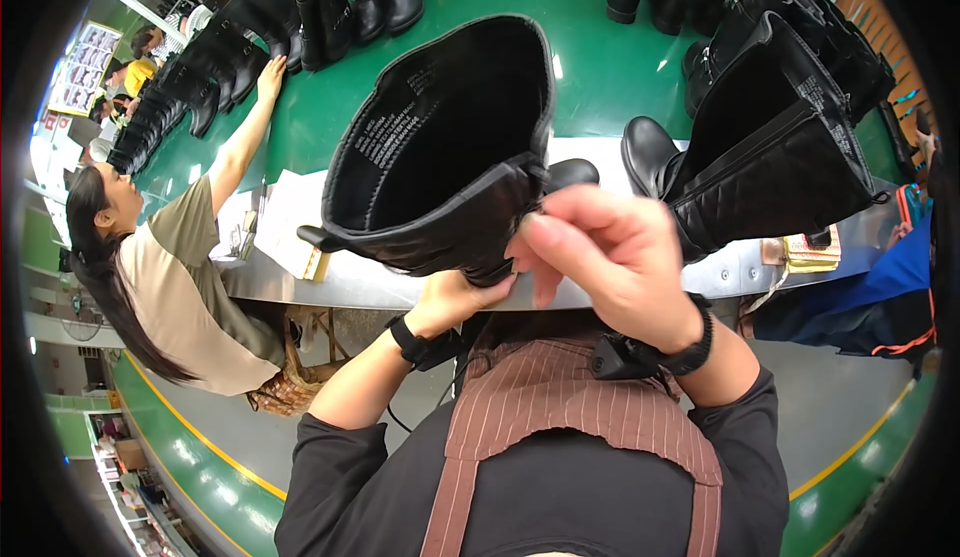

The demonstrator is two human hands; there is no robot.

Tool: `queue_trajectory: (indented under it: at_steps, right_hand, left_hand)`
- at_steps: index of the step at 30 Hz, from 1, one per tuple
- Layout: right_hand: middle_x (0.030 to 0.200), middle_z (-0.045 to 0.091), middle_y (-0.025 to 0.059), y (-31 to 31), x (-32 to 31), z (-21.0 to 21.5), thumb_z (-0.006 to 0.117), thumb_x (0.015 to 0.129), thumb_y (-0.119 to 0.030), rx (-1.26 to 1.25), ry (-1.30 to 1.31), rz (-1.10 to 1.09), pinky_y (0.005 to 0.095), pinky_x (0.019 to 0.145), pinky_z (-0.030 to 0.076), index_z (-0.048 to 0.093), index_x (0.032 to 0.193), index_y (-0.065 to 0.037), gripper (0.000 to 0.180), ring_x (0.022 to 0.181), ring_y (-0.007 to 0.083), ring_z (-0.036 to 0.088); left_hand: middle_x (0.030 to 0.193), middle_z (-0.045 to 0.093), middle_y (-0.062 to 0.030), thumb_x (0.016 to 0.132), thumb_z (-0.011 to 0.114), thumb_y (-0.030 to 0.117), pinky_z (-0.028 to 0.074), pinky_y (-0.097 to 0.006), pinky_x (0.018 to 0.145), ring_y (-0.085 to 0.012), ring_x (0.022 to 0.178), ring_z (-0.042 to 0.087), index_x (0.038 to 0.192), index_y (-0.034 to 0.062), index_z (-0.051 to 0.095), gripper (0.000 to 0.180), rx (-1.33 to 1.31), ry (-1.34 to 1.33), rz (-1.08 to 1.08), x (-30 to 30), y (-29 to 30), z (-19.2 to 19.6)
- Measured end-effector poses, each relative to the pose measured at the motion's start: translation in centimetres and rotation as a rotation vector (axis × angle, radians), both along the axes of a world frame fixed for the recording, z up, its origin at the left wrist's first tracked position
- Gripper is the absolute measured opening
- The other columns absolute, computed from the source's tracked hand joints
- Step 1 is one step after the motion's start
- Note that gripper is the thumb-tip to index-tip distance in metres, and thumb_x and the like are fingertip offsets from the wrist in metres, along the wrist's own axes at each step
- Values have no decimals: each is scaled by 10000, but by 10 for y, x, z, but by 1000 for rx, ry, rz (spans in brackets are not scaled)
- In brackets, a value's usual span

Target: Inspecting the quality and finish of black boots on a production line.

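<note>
Striped apron bib [570, 407] fills the lower centre; above it the right hand [610, 257] pinches the black boot's [440, 157] shaft edge at mid-frame, the left hand [455, 297] grips it from beneath. Beyond, a second boot [770, 157] stands on the green table [590, 67], with a co-worker [170, 267] at left.

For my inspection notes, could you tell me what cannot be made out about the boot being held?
Head view only:
- Left hand: its fingers are hidden under the black boot.
- Boot's foot and sole: hidden behind its own shaft.
- Right hand: its grip point is covered by its own fingers.
</note>
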State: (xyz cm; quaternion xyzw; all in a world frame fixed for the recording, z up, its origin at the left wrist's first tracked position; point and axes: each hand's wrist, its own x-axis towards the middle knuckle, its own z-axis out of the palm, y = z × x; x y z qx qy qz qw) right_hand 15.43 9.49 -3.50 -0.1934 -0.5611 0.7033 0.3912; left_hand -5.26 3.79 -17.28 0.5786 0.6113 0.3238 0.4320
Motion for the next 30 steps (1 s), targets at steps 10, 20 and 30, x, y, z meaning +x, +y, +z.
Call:
queue_trajectory:
  at_steps: [10,20,30]
  right_hand:
    - [1015,690,132,-15,59,52,707,778,-158,1290,-410,-669,335,713,484,676,1101,-22,351,864,237,647]
    - [827,527,7,-10,108,52,610,578,85,1235,-1017,-1179,311,724,344,746,1003,-157,509,701,169,522]
    - [827,458,54,-17,109,27,560,483,156,1074,-720,-1198,291,631,375,639,697,-91,336,719,199,488]
  left_hand:
    - [1112,695,-116,750,824,87,515,-318,904,-189,1007,660,1144,-34,643,450,308,-179,207,5,4,-16]
    - [976,709,-211,738,835,226,538,-367,809,-287,916,700,1009,-38,660,417,209,153,286,-26,-2,5]
    - [735,683,-151,892,707,268,528,-323,631,-272,652,680,901,-26,706,294,87,201,-284,26,3,76]
